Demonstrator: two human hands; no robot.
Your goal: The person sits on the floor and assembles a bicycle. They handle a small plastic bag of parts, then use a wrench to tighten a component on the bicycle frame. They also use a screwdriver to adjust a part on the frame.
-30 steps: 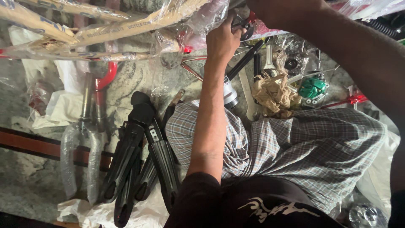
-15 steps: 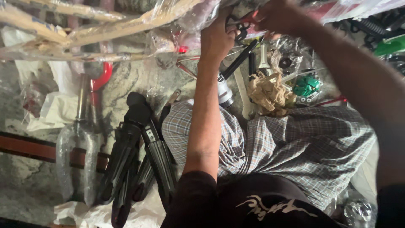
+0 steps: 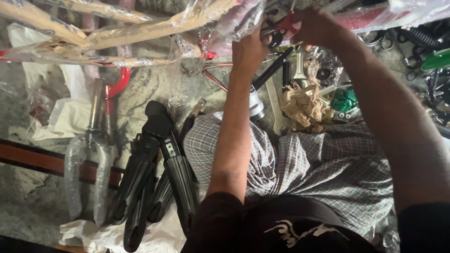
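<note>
Left hand [image 3: 248, 49] grips the plastic wrap [image 3: 239, 18] on the frame [image 3: 140, 30], above the floor's far edge; right hand [image 3: 311, 26] pinches red-handled scissors [image 3: 281, 26]. Keep the wrap taut, blades off the paint.

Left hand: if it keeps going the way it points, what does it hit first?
Likely the plastic-wrapped frame tube: the left hand points up at it and seems already against the wrap. Depth is unclear.

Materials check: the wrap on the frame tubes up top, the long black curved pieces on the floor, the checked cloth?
Wrap on the frame tubes: thin clear plastic film, glossy and crinkled. Black curved pieces: likely moulded plastic, semi-gloss sheen; painted metal not excluded. Checked cloth: woven fabric, soft folds, matte.
</note>
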